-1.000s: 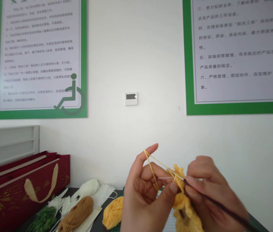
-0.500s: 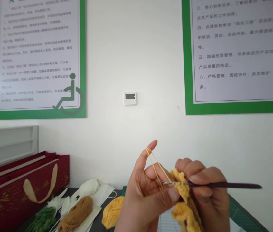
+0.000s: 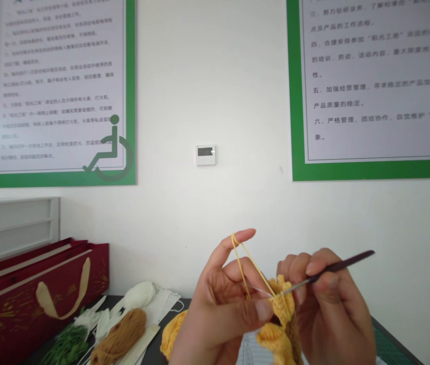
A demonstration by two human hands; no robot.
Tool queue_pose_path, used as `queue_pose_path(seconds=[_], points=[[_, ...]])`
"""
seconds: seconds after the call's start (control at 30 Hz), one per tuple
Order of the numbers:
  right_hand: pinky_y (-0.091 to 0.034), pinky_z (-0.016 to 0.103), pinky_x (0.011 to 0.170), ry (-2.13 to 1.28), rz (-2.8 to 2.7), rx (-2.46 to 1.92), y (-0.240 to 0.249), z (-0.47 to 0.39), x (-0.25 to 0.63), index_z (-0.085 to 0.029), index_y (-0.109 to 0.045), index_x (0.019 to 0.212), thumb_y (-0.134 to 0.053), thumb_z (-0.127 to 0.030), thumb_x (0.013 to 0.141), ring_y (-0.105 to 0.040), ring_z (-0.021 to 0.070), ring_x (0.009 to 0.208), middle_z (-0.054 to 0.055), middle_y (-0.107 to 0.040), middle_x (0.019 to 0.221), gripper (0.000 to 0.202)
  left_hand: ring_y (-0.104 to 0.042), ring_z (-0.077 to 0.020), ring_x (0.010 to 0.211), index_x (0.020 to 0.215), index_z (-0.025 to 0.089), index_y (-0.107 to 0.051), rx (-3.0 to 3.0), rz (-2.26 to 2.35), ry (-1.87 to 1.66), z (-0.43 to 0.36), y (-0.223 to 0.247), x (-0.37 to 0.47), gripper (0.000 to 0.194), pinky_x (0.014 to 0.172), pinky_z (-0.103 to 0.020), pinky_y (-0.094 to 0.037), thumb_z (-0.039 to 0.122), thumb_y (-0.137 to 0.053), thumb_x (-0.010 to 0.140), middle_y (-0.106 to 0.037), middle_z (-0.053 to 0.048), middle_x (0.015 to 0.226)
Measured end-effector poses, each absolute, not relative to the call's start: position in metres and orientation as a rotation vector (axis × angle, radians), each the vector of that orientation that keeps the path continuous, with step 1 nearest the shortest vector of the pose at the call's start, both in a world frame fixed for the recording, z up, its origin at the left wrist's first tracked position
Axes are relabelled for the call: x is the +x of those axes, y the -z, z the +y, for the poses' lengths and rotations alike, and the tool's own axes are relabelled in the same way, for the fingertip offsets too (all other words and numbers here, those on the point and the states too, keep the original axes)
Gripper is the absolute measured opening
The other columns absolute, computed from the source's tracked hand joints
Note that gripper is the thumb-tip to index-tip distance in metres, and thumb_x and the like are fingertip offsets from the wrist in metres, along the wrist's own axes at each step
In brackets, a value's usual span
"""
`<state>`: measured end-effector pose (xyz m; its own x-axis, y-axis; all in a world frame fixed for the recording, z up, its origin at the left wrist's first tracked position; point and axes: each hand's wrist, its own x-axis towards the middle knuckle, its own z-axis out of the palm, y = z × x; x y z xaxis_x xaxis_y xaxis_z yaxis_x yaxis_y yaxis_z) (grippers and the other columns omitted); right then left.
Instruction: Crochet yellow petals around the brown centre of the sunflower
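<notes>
My left hand (image 3: 226, 299) pinches the edge of a yellow crocheted piece (image 3: 284, 306) between thumb and fingers. Yellow yarn (image 3: 255, 263) loops over its raised index finger and runs down to the stitches. My right hand (image 3: 332, 299) grips a crochet hook (image 3: 342, 264) with a dark handle, tilted up to the right. The hook's metal shaft reaches into the top of the piece; its tip is hard to make out among the stitches. Part of the piece hangs below, between both hands.
On the dark table lie a yellow yarn ball (image 3: 171, 332), a brown skein (image 3: 119, 337), white yarn (image 3: 139, 296) and green yarn (image 3: 65, 344). Red gift bags (image 3: 66, 289) stand at left. A green mat (image 3: 393, 350) shows at lower right.
The hook has swung from nearly level to a steep tilt, handle end up and to the left. My left hand has shifted slightly left, its index finger bending lower.
</notes>
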<state>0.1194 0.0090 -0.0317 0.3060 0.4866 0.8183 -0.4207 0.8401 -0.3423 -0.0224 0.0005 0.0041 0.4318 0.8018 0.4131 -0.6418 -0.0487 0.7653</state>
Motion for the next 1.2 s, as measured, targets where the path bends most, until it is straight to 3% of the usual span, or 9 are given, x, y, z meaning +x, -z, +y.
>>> queue_pose_path(seconds=[0.23,0.57,0.73,0.87,1.07,1.13,1.2], points=[[-0.044,0.026,0.055,-0.764,-1.149,-0.041,0.032,0.009,0.118,-0.026,-0.061,0.093,-0.041,-0.035,0.107,-0.048,0.0138,0.06,-0.002,-0.049,0.064,0.026,-0.059,-0.0122,0.068,0.11,0.025,-0.075,1.126,0.141,-1.154,0.006,0.001,-0.027,0.048,0.065,-0.025,-0.043,0.009,-0.089,0.067,-0.065,0.0,0.078],[-0.048,0.026,0.055,-0.667,-1.215,-0.076,0.03,0.005,0.122,-0.028,-0.062,0.097,-0.048,-0.037,0.105,-0.052,0.0141,0.062,-0.001,-0.054,0.067,0.019,-0.061,-0.0145,0.069,0.124,0.025,-0.069,1.146,0.067,-1.094,0.004,0.001,-0.023,0.059,0.065,-0.026,-0.043,0.008,-0.084,0.071,-0.067,0.0,0.076],[-0.039,0.02,0.044,-0.772,-1.225,-0.059,0.033,0.005,0.126,-0.029,-0.059,0.096,-0.047,-0.042,0.105,-0.046,0.0134,0.057,-0.001,-0.051,0.067,0.02,-0.062,-0.0148,0.066,0.126,0.028,-0.067,1.128,-0.004,-1.015,0.009,0.004,-0.022,0.061,0.066,-0.026,-0.046,0.007,-0.082,0.07,-0.069,0.0,0.075],[-0.035,0.022,0.044,-0.917,-1.214,-0.069,0.032,0.007,0.125,-0.028,-0.058,0.094,-0.043,-0.045,0.105,-0.038,0.0122,0.053,-0.003,-0.046,0.066,0.025,-0.061,-0.0125,0.063,0.116,0.026,-0.072,1.136,-0.045,-0.991,0.009,0.002,-0.023,0.049,0.063,-0.023,-0.046,0.008,-0.083,0.071,-0.068,0.0,0.073],[-0.043,0.026,0.053,-1.019,-1.098,-0.115,0.024,0.011,0.115,-0.023,-0.059,0.082,-0.055,-0.043,0.1,-0.045,0.0125,0.058,-0.003,-0.047,0.067,0.027,-0.06,-0.0106,0.067,0.1,0.021,-0.081,1.308,0.224,-1.268,-0.004,-0.004,-0.02,0.023,0.065,-0.021,-0.046,0.013,-0.085,0.079,-0.068,-0.001,0.075],[-0.043,0.026,0.052,-1.032,-1.066,-0.145,0.023,0.012,0.114,-0.022,-0.057,0.076,-0.058,-0.043,0.098,-0.048,0.0133,0.058,-0.002,-0.049,0.068,0.031,-0.059,-0.0106,0.067,0.101,0.02,-0.081,1.345,0.272,-1.311,-0.004,-0.004,-0.018,0.023,0.062,-0.02,-0.046,0.015,-0.086,0.078,-0.068,-0.002,0.075],[-0.045,0.027,0.055,-0.992,-1.072,-0.19,0.023,0.014,0.115,-0.022,-0.057,0.076,-0.06,-0.044,0.097,-0.05,0.0142,0.061,-0.001,-0.051,0.07,0.031,-0.06,-0.012,0.068,0.113,0.02,-0.079,1.352,0.302,-1.352,-0.004,-0.003,-0.017,0.036,0.063,-0.022,-0.047,0.015,-0.086,0.078,-0.068,-0.002,0.076]])
